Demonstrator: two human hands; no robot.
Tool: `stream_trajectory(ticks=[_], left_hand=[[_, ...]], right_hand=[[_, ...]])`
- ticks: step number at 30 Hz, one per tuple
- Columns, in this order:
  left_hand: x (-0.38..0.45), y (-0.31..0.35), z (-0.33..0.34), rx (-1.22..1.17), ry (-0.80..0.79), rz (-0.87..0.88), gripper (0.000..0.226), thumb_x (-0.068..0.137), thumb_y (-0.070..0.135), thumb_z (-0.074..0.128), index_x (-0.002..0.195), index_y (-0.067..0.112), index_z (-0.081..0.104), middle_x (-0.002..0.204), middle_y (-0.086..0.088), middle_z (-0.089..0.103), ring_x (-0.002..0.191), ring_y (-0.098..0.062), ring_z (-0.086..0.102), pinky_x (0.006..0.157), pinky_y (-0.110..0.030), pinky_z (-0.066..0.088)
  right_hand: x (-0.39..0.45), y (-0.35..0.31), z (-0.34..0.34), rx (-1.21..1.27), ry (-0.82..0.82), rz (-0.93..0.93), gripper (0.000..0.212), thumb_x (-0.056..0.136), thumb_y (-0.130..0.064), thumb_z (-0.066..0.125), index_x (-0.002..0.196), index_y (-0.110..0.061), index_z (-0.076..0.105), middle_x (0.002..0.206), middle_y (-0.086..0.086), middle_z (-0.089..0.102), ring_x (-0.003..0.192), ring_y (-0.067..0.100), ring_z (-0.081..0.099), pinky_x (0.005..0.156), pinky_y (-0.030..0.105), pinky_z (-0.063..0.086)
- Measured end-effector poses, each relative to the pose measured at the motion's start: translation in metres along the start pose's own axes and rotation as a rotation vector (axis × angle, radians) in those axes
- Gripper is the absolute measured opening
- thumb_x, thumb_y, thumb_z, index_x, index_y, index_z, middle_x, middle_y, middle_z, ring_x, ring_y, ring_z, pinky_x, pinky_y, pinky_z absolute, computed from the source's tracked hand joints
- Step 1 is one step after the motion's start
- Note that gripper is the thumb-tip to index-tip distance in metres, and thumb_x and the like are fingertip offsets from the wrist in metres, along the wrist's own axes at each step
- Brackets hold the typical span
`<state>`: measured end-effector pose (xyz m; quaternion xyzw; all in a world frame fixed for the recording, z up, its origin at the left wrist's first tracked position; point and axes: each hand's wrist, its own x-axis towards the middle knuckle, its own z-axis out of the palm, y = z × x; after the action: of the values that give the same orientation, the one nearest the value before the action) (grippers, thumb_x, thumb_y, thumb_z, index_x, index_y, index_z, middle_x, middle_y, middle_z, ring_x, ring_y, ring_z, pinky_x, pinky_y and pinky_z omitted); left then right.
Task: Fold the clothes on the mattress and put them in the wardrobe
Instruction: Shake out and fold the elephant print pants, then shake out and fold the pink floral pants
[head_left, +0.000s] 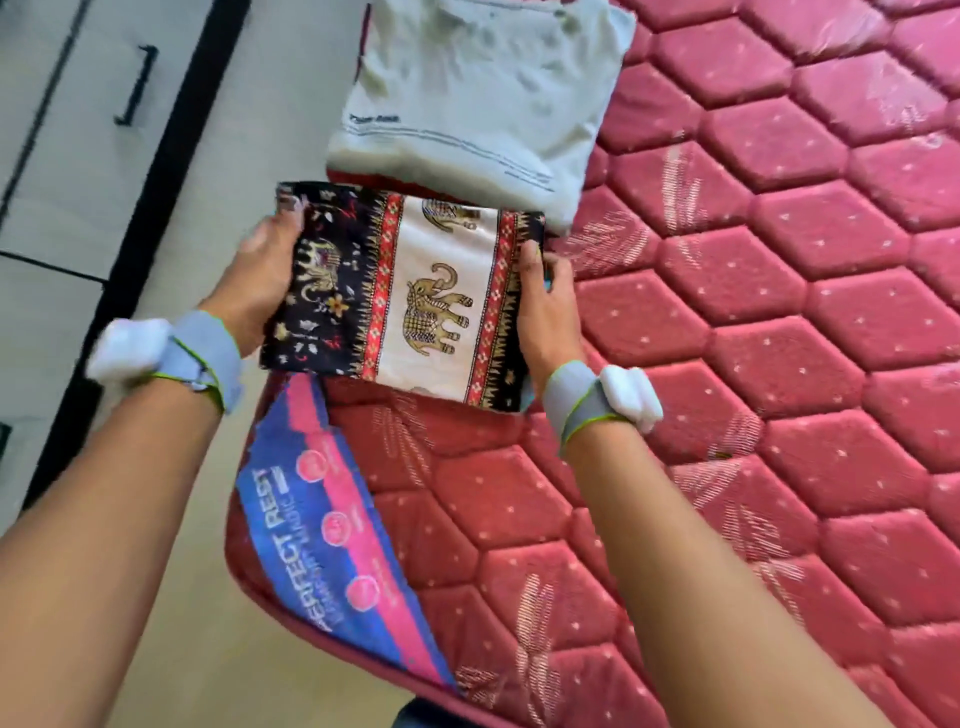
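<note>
Reaching forward from the bottom of the view, two bare forearms are stretching out over the near corner of a red quilted mattress (779, 364), where a blue and pink label (332, 540) is lying along the edge. Each wrist is wearing a grey band with a white device: one on the left (171, 358), one on the right (602, 397). Just beyond them, the hands are holding a folded elephant-print cloth (410, 296) between them, at the mattress edge. The left hand (260, 280) is gripping the cloth's dark left side, with the thumb on top and the fingers tucked beneath. The right hand (545, 301) is clasping the right edge, its fingers curling round the border. The cloth is sitting flat and squared, part of it overhanging the pale floor (249, 114). Farther on, a folded white garment (478, 93) is lying on the mattress, just beside the cloth's far edge. At far left, pale cabinet doors (57, 130) with a dark handle (137, 85) are standing closed.
</note>
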<state>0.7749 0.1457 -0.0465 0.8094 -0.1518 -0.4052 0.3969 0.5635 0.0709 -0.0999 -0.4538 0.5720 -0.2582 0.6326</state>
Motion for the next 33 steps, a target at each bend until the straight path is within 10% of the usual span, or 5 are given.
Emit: stream_trajectory(ticks=[5, 13, 17, 22, 33], left_hand=[[0.041, -0.028, -0.001, 0.387, 0.174, 0.133, 0.046, 0.1, 0.041, 0.035, 0.113, 0.002, 0.056, 0.116, -0.021, 0.061, 0.11, -0.033, 0.056, 0.09, -0.035, 0.04], [0.021, -0.019, 0.02, 1.007, 0.414, 0.483, 0.059, 0.093, 0.021, 0.034, 0.147, 0.042, 0.024, 0.138, -0.016, 0.042, 0.116, -0.041, 0.048, 0.087, -0.052, 0.04], [0.015, -0.051, 0.028, 1.129, 0.247, 0.66, 0.055, 0.094, 0.045, 0.029, 0.149, 0.04, 0.023, 0.16, -0.003, 0.016, 0.145, -0.03, 0.017, 0.111, -0.051, 0.025], [0.016, -0.06, 0.034, 1.098, 0.164, 0.54, 0.061, 0.09, 0.054, 0.029, 0.149, 0.041, 0.018, 0.161, 0.002, 0.005, 0.147, -0.03, 0.012, 0.112, -0.059, 0.018], [-0.054, -0.024, 0.14, 0.956, 0.285, 0.859, 0.027, 0.081, 0.022, 0.047, 0.096, 0.015, 0.068, 0.132, -0.013, 0.054, 0.132, -0.033, 0.042, 0.108, -0.047, 0.032]], right_hand=[[0.005, 0.017, 0.011, -0.114, 0.149, -0.017, 0.038, 0.1, -0.029, 0.046, 0.134, -0.015, 0.039, 0.106, -0.006, 0.055, 0.089, 0.003, 0.049, 0.074, 0.012, 0.03], [-0.011, 0.019, 0.019, -0.805, 0.546, -0.302, 0.043, 0.096, -0.031, 0.044, 0.138, -0.034, 0.046, 0.118, 0.013, 0.055, 0.101, 0.035, 0.055, 0.08, 0.043, 0.043], [-0.008, 0.041, 0.029, -1.12, 0.379, -0.515, 0.055, 0.094, -0.049, 0.038, 0.145, -0.028, 0.037, 0.152, 0.012, 0.032, 0.14, 0.031, 0.03, 0.108, 0.044, 0.025], [-0.002, 0.051, 0.023, -1.171, 0.13, -0.41, 0.068, 0.091, -0.062, 0.026, 0.151, -0.032, 0.016, 0.16, 0.001, 0.007, 0.147, 0.026, 0.009, 0.115, 0.049, 0.015], [-0.004, 0.037, -0.105, -1.121, 0.194, -0.548, 0.048, 0.088, -0.041, 0.041, 0.127, -0.017, 0.055, 0.136, 0.019, 0.047, 0.118, 0.037, 0.05, 0.089, 0.047, 0.045]])
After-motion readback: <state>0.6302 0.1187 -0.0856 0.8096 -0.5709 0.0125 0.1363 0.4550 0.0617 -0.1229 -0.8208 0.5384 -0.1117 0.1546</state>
